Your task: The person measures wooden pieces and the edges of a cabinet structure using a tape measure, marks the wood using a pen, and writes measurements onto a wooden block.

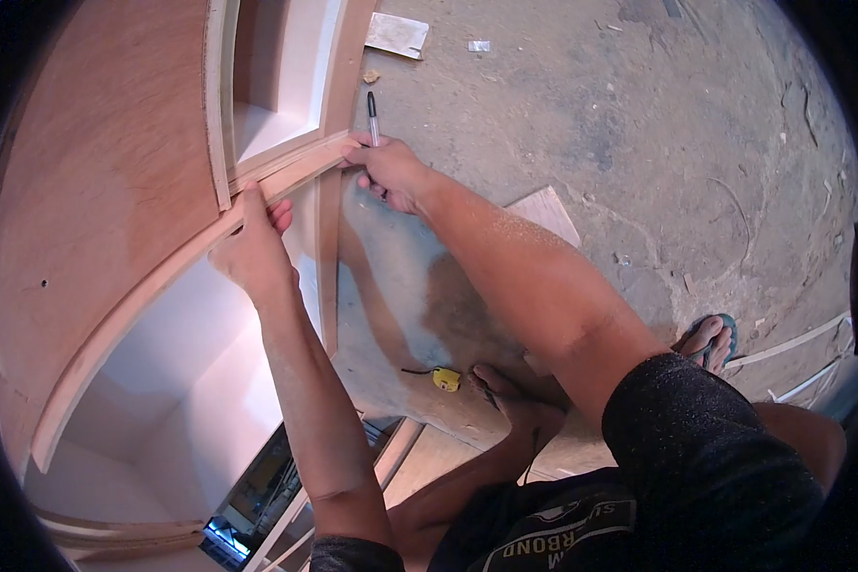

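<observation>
A long thin wooden strip (143, 292) lies along the edge of a wooden cabinet (114, 143). My left hand (255, 243) pinches the strip near its middle, thumb on top and fingers curled beneath. At the strip's far right end, my right hand (388, 172) grips it between thumb and fingers. A marker pen (373, 118) with a black cap also sticks up from my right hand. Open white-lined compartments show on both sides of the strip.
A yellow tape measure (445, 379) rests on the concrete floor (639, 143) near my feet. Board offcuts (397, 35) and small scraps are scattered about. More wooden strips (398, 452) lie at the bottom, beside a dark object with wires (262, 486).
</observation>
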